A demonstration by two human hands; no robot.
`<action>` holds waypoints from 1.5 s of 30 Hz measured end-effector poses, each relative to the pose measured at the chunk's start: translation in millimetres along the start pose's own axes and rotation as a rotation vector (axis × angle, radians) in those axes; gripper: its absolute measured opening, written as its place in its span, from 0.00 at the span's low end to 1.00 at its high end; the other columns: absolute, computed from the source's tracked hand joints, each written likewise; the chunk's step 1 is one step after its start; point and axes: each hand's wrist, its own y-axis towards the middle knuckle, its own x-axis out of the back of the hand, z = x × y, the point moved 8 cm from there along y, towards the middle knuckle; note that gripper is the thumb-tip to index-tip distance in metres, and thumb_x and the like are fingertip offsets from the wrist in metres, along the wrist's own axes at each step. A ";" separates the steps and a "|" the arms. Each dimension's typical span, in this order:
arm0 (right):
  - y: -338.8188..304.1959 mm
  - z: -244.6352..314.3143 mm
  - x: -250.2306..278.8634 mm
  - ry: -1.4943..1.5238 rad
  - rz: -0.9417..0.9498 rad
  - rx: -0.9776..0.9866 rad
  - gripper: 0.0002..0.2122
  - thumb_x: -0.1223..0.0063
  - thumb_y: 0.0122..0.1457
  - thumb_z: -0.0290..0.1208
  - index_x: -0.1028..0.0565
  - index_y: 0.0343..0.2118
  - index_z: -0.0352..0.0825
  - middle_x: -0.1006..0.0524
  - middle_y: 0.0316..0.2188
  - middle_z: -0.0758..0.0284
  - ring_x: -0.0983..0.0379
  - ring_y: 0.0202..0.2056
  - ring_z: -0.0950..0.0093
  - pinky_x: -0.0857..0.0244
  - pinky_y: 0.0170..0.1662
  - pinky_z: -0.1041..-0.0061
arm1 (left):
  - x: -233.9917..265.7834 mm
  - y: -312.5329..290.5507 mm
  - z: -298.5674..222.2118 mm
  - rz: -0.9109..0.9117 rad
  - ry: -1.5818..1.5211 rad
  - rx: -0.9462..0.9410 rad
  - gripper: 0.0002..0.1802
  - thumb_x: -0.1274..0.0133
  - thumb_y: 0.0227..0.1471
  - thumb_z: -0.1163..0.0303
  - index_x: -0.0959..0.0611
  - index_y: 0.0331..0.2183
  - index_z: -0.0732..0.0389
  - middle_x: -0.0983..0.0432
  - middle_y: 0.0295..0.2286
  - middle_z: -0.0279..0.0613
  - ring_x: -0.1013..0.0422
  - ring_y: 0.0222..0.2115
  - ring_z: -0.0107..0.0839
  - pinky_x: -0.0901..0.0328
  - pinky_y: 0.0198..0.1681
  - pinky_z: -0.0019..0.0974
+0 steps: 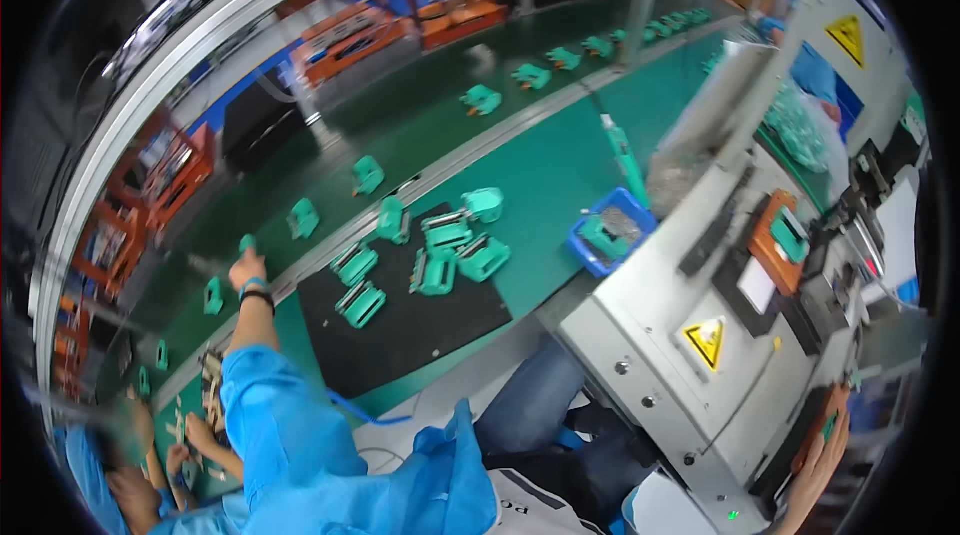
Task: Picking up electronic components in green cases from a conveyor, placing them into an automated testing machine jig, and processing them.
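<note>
My left hand (247, 271), with a blue and a black band at the wrist, reaches out over the dark green conveyor belt. Its fingers are closed on a small green plastic housing (248, 243), mostly hidden by the hand. Far to the right, my right hand (822, 465) lies with fingers stretched out along an orange-brown fixture block (815, 427), which carries a green part (830, 425). On a black mat (400, 340) in front of me are several green housings (435, 271) with silvery strips.
More green housings (368, 175) stand spaced along the belt (430, 105). A blue bin (640, 235) sits beside a white machine (640, 335) with a yellow warning sign. A green screwdriver-like tool (622, 150) hangs above the bench. A co-worker's hands (195, 440) work at lower left.
</note>
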 end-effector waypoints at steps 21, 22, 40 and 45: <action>-42.2 151.6 31.6 0.742 -0.546 0.327 0.21 0.35 0.46 0.30 0.28 0.43 0.31 0.30 0.47 0.56 0.28 0.44 0.59 0.31 0.45 0.67 | 49.1 -263.5 -298.6 0.562 -0.937 -0.689 0.22 0.45 0.55 0.59 0.23 0.43 0.69 0.26 0.42 0.54 0.29 0.41 0.40 0.34 0.44 0.39; -40.3 160.4 25.0 0.820 -0.527 0.343 0.20 0.37 0.48 0.30 0.29 0.44 0.30 0.30 0.48 0.56 0.28 0.44 0.58 0.32 0.46 0.67 | 49.5 -279.2 -312.6 0.624 -1.019 -0.769 0.22 0.44 0.54 0.60 0.23 0.43 0.69 0.26 0.41 0.53 0.29 0.40 0.39 0.33 0.43 0.39; -45.6 182.1 -39.4 1.740 0.123 0.195 0.20 0.52 0.61 0.34 0.37 0.53 0.30 0.28 0.43 0.59 0.31 0.46 0.68 0.40 0.51 0.71 | 221.3 -707.6 -372.7 1.209 -1.274 -2.047 0.36 0.33 0.35 0.67 0.26 0.50 0.59 0.27 0.45 0.51 0.30 0.44 0.51 0.35 0.47 0.50; -40.0 159.4 -46.9 1.535 0.042 0.119 0.14 0.46 0.58 0.32 0.30 0.43 0.29 0.25 0.35 0.63 0.28 0.37 0.72 0.35 0.43 0.75 | 216.0 -716.6 -375.4 1.075 -1.165 -2.191 0.36 0.33 0.36 0.67 0.26 0.50 0.59 0.28 0.45 0.52 0.31 0.42 0.53 0.37 0.46 0.50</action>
